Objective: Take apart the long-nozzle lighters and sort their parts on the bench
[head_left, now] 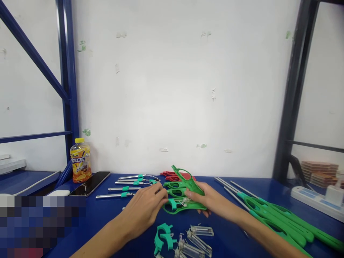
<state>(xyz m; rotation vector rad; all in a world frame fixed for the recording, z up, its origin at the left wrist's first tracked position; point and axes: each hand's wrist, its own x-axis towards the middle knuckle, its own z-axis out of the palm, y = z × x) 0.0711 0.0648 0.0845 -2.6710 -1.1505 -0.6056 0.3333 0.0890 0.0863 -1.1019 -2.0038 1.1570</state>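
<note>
My right hand (pixel 201 197) grips green plastic lighter-handle shells: one half (pixel 188 181) is tilted up, and another half (pixel 193 205) lies below it. Inside the lower half sit a teal trigger piece (pixel 172 204) and what looks like a small clear part. My left hand (pixel 147 202) is closed at the front end of the lower shell, and what its fingertips pinch is hidden. Nearer me lie loose teal trigger pieces (pixel 163 236) and several clear plastic fuel tanks (pixel 200 242). Behind the hands are more green shells (pixel 174 185) and red shells (pixel 172 176).
Metal tubes with teal pieces (pixel 115 195) lie left on the blue table (pixel 107 222). Further left are a phone (pixel 91 182) and a drink bottle (pixel 81 161). Green long-necked lighters (pixel 279 215) lie right, before a power strip (pixel 317 202). A white wall (pixel 174 89) stands behind.
</note>
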